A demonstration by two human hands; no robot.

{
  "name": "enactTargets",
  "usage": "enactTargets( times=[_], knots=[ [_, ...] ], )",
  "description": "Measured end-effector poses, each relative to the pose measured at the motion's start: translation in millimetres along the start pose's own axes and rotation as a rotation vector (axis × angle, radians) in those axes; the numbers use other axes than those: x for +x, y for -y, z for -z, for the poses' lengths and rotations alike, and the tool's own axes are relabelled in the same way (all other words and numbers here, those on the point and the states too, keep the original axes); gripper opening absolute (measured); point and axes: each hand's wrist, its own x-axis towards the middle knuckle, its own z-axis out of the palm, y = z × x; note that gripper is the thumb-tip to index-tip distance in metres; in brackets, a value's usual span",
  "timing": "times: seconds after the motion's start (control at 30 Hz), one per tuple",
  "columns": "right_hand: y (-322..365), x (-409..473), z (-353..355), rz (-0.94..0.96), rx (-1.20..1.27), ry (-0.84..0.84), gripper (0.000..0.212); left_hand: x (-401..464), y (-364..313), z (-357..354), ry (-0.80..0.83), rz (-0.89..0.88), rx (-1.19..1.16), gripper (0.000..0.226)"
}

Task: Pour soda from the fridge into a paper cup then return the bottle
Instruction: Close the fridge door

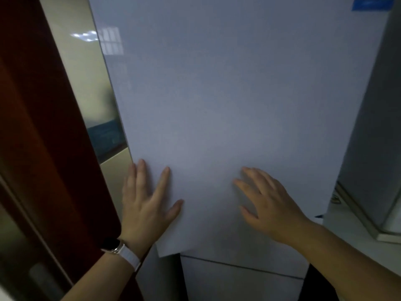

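Fridge door [217, 94], a smooth, glossy white slab, fills the view from twelve o'clock down to six, its lower edge overhanging a second white panel [238, 283]. At nine o'clock stands a dark red-brown wooden frame [43, 127]. Left hand [145, 205], with a white-strapped watch [121, 250], lies flat near the door's left edge, fingers spread; right hand [269, 207] presses beside it, fingers open, holding nothing.

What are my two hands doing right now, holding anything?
Left hand: open, fingers spread flat against the fridge door, holding nothing.
Right hand: open, fingers spread at the same door, holding nothing.
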Motion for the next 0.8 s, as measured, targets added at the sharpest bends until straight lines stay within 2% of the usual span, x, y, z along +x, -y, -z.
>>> enactTargets(
  times=[0.1, 0.23, 0.43, 0.8],
  knots=[
    [-5, 15, -13, 0.037, -0.027, -0.025, 0.067, 0, 1, -15, 0.026, -0.096, 0.073, 0.079],
    [-8, 29, -26, 0.036, -0.047, -0.054, 0.063, 2, 1, -39, 0.033, -0.179, 0.054, 0.076],
    [-10, 41, -37, 0.02, -0.102, -0.06, 0.059, 14, 10, -72, 0.007, -0.165, 0.011, 0.074],
    [-24, 52, -38, -0.063, -0.116, 0.07, 0.064, 40, 21, -127, -0.009, -0.122, -0.103, 0.079]
  ],
)
